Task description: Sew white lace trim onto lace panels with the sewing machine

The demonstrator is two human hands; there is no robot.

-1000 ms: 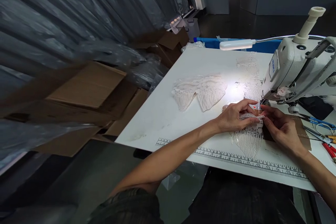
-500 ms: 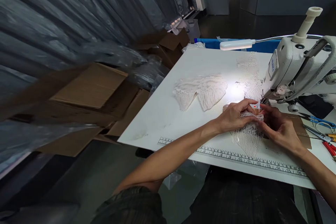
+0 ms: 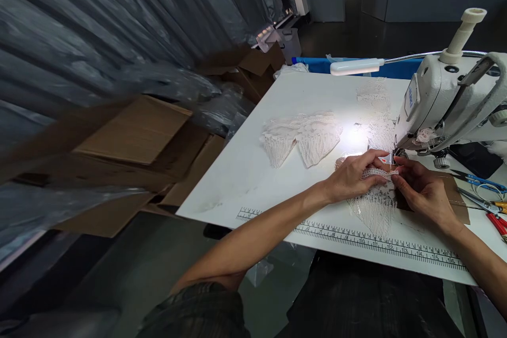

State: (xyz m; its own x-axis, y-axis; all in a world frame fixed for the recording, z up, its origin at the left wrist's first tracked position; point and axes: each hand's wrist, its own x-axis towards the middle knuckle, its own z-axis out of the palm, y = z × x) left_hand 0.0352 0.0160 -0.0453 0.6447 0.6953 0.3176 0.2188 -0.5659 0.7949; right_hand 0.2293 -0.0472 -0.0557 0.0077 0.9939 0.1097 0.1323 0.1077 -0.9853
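A piece of white lace [image 3: 375, 210] hangs from my fingers over the table's front part, just before the needle area of a white sewing machine [image 3: 425, 97]. My left hand [image 3: 354, 175] pinches the lace's folded upper edge between thumb and fingers. At that edge's right end, my right hand [image 3: 425, 188] is closed with thumb and fingertips on the lace. Beyond the hands, another lace strip [image 3: 374, 103] runs back along the table beside the machine. Two pointed lace pieces [image 3: 303, 137] lie to the left. The fingertips partly hide the lace edge near the presser foot.
A printed ruler [image 3: 356, 239] runs along the front of the white table [image 3: 237, 169]. Scissors [image 3: 481, 200], blue snips [image 3: 485, 182] and a red-handled tool [image 3: 497, 226] lie at the right. A lamp [image 3: 356, 67] lights the work. Cardboard boxes [image 3: 134, 129] stand left of the table.
My right thumb and fingers have shifted slightly along the lace edge, which now looks narrower and more folded. My left hand stays nearly in place.
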